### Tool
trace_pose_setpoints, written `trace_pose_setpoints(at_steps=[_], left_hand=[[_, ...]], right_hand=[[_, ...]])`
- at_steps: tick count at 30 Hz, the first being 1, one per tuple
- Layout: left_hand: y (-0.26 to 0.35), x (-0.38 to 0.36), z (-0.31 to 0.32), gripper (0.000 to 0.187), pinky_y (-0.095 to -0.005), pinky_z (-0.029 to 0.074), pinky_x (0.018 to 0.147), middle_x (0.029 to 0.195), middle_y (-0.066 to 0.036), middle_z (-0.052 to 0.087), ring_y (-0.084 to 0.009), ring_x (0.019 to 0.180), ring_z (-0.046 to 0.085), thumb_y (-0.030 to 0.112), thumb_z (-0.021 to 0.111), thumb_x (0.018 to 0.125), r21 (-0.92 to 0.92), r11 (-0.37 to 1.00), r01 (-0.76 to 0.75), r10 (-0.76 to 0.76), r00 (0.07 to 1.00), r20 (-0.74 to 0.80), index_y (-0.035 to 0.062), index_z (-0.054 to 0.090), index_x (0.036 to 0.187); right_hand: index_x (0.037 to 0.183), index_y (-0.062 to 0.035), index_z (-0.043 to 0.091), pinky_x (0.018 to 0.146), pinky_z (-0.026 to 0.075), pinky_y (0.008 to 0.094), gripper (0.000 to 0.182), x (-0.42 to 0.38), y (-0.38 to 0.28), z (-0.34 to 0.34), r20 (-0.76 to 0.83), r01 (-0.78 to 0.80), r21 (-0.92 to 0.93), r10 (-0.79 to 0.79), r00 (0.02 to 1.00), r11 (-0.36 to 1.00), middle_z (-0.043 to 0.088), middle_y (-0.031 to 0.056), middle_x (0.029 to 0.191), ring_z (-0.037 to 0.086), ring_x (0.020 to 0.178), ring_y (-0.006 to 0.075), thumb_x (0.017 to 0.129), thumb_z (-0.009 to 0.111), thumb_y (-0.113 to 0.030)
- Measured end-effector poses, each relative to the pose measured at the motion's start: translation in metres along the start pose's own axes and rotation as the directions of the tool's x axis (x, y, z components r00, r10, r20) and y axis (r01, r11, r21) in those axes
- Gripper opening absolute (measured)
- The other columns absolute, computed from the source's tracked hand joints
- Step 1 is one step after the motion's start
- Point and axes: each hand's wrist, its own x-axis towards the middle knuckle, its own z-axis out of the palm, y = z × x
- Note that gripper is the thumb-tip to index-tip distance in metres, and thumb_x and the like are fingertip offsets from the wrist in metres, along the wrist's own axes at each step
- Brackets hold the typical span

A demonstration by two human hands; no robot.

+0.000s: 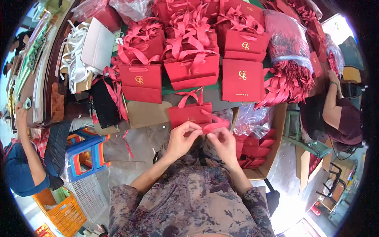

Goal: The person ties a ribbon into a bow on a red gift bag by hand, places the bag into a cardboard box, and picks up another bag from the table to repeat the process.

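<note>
A small red gift bag (pixel 188 113) with gold lettering is at the table's near edge, and its far ribbon handle (pixel 190 96) stands up in a loop. Just in front of it, a second red ribbon (pixel 215 123) loops over my fingers. My right hand (pixel 224 143) has thumb and index finger pinched on this ribbon. Close to it on the left, my left hand (pixel 182 139) is also closed in a pinch at the ribbon's other side. My fingertips partly hide the bag's lower front.
Stacks of red gift bags (pixel 191 69) fill the table. A cardboard box (pixel 276 148) of red bags stands at my right, blue stools (pixel 89 154) at my left. One person (pixel 27 166) is at far left, another (pixel 331 106) at far right.
</note>
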Motion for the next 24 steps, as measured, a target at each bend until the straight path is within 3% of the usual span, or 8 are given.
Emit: trace_pose_setpoints(at_steps=[1,3,4,7,11,14,15,24], left_hand=[[0.003,0.000,-0.006,0.013,-0.0274,0.054,0.073,0.091,-0.005,0.073,-0.0111,0.086,0.070,0.007,0.073,0.091,0.000,1.000,0.000,0.000,1.000,-0.006,0.0000,0.067,0.101],[0.015,-0.001,-0.017,0.011,-0.0281,0.054,0.072,0.089,-0.005,0.073,-0.0108,0.084,0.070,0.008,0.071,0.091,0.288,0.957,-0.025,0.021,1.000,0.017,0.0006,0.068,0.098],[0.021,0.000,-0.020,0.010,-0.0291,0.054,0.071,0.089,-0.006,0.073,-0.0128,0.083,0.071,0.009,0.071,0.090,0.355,0.934,-0.037,0.027,0.999,0.031,0.0015,0.069,0.096],[0.032,0.002,-0.026,0.010,-0.0295,0.054,0.071,0.089,-0.007,0.072,-0.0159,0.080,0.071,0.009,0.071,0.090,0.413,0.905,-0.102,0.066,0.993,0.099,0.0021,0.069,0.096],[0.033,0.012,-0.045,0.013,-0.0304,0.054,0.070,0.089,-0.008,0.071,-0.0187,0.078,0.069,0.011,0.074,0.088,0.371,0.928,-0.034,0.007,0.997,0.074,0.0022,0.069,0.096],[0.039,0.024,-0.061,0.026,-0.0345,0.052,0.071,0.089,-0.009,0.067,-0.0231,0.078,0.064,0.014,0.082,0.078,0.636,0.751,-0.176,0.288,0.955,-0.076,0.0046,0.070,0.098],[0.043,0.030,-0.066,0.026,-0.0401,0.050,0.078,0.095,-0.009,0.065,-0.0293,0.090,0.060,0.015,0.079,0.079,0.747,0.621,-0.237,0.368,0.930,-0.011,0.0071,0.070,0.101],[0.024,0.039,-0.065,0.026,-0.0402,0.047,0.077,0.092,-0.008,0.061,-0.0289,0.089,0.057,0.006,0.077,0.074,0.838,0.417,-0.352,0.444,0.883,0.150,0.0083,0.069,0.098]], right_hand=[[0.096,-0.0048,0.067,0.064,0.047,0.0255,0.012,0.000,-0.003,0.000,0.006,0.002,0.000,-0.002,1.000,1.000,0.066,-0.0001,0.087,0.058,0.075,0.0096,0.089,0.076,-0.010],[0.093,-0.0047,0.065,0.068,0.049,0.0309,0.018,-0.003,-0.019,-0.003,-0.096,0.417,-0.475,-0.516,0.851,0.775,0.064,0.0068,0.090,0.060,0.075,0.0199,0.082,0.079,-0.006],[0.095,-0.0054,0.066,0.074,0.051,0.0367,0.021,0.000,-0.029,0.003,-0.069,0.516,-0.539,-0.645,0.761,0.666,0.064,0.0114,0.097,0.062,0.082,0.0296,0.078,0.079,-0.003],[0.099,-0.0077,0.067,0.077,0.052,0.0405,0.023,0.016,-0.045,0.018,0.155,0.624,-0.545,-0.664,0.731,0.560,0.067,0.0069,0.099,0.063,0.097,0.0285,0.078,0.079,-0.006],[0.097,-0.0045,0.067,0.075,0.053,0.0385,0.016,0.025,-0.019,0.037,0.112,0.584,-0.329,-0.583,0.805,0.742,0.069,0.0096,0.095,0.067,0.089,0.0287,0.083,0.074,-0.004],[0.094,-0.0005,0.067,0.069,0.054,0.0355,0.011,0.038,-0.020,0.050,-0.002,0.537,-0.280,-0.559,0.829,0.796,0.068,0.0127,0.090,0.068,0.080,0.0288,0.085,0.073,-0.001],[0.094,-0.0005,0.067,0.069,0.054,0.0355,0.011,0.042,-0.020,0.054,-0.005,0.533,-0.280,-0.556,0.831,0.798,0.068,0.0127,0.090,0.068,0.080,0.0288,0.085,0.073,-0.001],[0.090,-0.0006,0.065,0.062,0.051,0.0344,0.006,0.060,-0.008,0.076,-0.134,0.386,-0.271,-0.432,0.892,0.882,0.064,0.0115,0.081,0.065,0.070,0.0230,0.087,0.070,-0.002]])
